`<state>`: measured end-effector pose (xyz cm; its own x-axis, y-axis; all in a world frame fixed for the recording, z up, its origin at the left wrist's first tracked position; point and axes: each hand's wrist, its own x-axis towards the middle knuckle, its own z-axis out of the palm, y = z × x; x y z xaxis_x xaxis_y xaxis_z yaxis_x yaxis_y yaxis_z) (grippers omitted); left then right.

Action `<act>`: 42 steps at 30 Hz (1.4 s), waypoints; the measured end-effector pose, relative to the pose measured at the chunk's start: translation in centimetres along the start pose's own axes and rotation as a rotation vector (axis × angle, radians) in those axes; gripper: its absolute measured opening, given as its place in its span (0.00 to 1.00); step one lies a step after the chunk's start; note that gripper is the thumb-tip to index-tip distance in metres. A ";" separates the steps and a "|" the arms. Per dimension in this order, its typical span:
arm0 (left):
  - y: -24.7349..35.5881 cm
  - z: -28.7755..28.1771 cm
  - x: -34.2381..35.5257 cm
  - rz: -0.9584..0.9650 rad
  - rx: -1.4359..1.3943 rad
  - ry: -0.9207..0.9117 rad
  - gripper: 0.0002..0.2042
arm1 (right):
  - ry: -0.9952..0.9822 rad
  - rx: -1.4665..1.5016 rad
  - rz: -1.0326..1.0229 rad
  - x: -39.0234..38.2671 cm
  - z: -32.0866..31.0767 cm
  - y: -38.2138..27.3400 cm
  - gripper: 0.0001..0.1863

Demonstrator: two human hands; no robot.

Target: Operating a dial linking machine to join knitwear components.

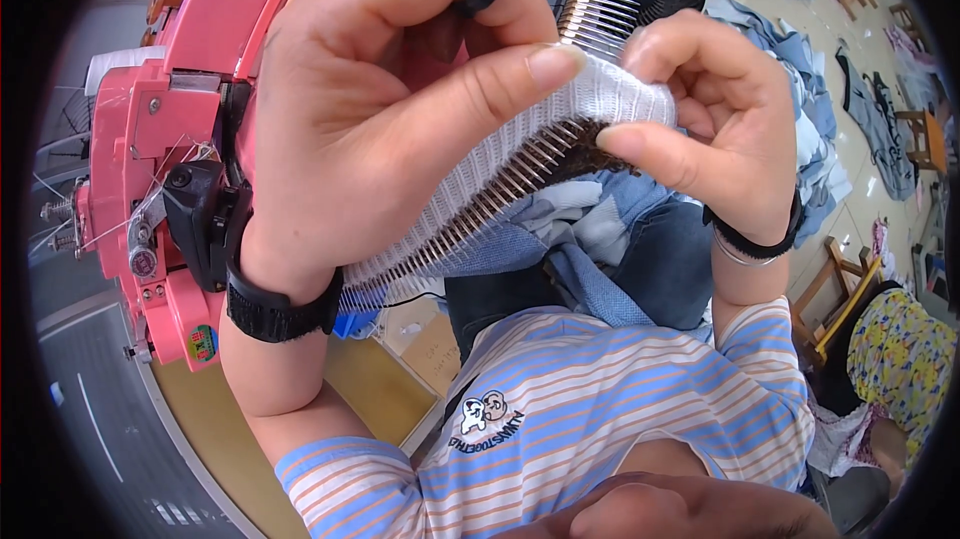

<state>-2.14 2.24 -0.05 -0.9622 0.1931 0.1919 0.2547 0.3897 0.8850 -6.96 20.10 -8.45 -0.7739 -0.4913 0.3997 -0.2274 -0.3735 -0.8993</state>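
A white ribbed knit fabric (625, 89) lies along a curved row of metal needles (530, 164) on a pink machine (170, 19). My left hand (385, 119), wearing a black finger ring and wrist strap, grips the knit with its thumb pressed near the upper end. My right hand (725, 119) pinches the right end of the same knit, its thumb on the edge beside a dark strip under the needle points. Some of the curled fingertips of both hands are hidden behind the fabric or the hands.
Heaps of blue and grey fabric (790, 39) lie beyond and below the needles, partly over my legs. Wooden stools (830, 289) and yellow floral cloth (895, 359) are at the right. A dark glossy surface (85, 419) and a cardboard piece (420, 349) are at the lower left.
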 end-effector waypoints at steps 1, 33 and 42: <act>-0.3 -0.1 0.1 0.057 0.020 -0.047 0.04 | -0.052 -0.011 0.037 0.0 0.1 -0.1 0.11; -1.6 -1.1 0.5 0.112 -0.152 -0.007 0.04 | 0.225 -0.040 -0.305 0.4 0.9 2.1 0.10; 1.1 -1.6 0.4 0.034 0.318 0.027 0.06 | 0.010 -0.931 -0.869 0.2 4.5 -0.5 0.16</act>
<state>-2.39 1.27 1.68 -0.9538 0.1883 0.2341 0.2998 0.6460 0.7020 -4.36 16.67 -7.10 -0.1656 -0.3562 0.9196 -0.9838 0.1248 -0.1288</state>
